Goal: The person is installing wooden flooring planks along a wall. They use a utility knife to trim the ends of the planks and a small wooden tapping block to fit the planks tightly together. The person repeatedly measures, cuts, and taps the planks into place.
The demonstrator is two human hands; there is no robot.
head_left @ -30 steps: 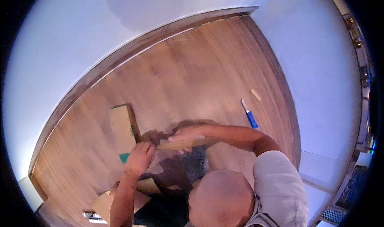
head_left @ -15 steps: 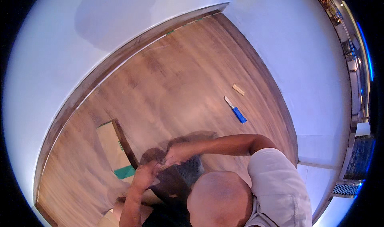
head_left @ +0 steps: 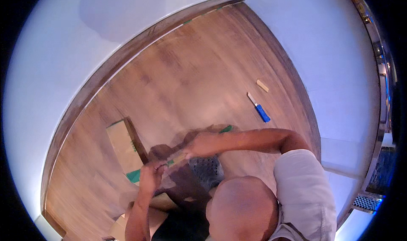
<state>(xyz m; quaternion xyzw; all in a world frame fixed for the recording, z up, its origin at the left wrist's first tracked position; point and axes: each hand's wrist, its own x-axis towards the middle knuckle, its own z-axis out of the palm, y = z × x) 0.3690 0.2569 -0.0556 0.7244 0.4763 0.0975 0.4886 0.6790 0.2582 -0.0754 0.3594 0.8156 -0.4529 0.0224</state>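
Probably a home room: wood-plank floor (head_left: 203, 71), baseboard (head_left: 127, 60), plain white walls (head_left: 63, 50).

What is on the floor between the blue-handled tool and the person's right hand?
In the head view, mostly bare wooden floor separates the blue-handled tool from the right hand; only a small green scrap lies near the forearm.

Floor (head_left: 203, 71): warm brown wood grain, plank pattern, dark brown skirting strip along its far edge. Walls (head_left: 63, 41): plain white. Knife-like tool (head_left: 259, 108), right on the floor: blue handle, pale blade. Small block (head_left: 262, 85) just beyond it: light tan. Board (head_left: 123, 143), left: pale tan face, dark brown edge, green patch at its near end. Strip (head_left: 178, 158) between the hands: light wood colour, green bit on it. Shirt sleeve (head_left: 305, 190): light grey.
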